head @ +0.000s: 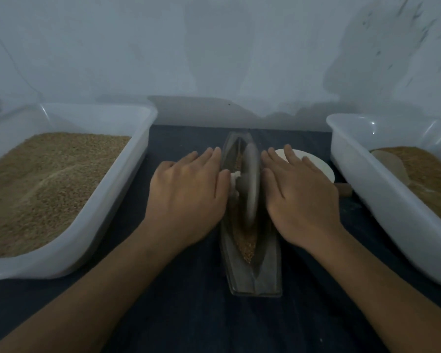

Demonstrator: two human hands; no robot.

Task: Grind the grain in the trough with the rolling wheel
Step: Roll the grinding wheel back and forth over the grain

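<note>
Glossy plastic tubs [127,171], matt metal trough [255,276]

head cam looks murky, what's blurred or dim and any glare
Head view: dim, bluish light overall; the rolling wheel is smeared by motion blur while the trough and grain stay fairly sharp; small glare spots on the right tub's rim; wide-angle bending bows the left tub; soft shadows on the back wall.

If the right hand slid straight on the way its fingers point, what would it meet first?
The right hand points away and slightly left. Its fingers already overlap the white round dish, so that probably comes first. Whether they touch it or pass above is unclear. Beyond it lie dark cloth and the wall.
</note>
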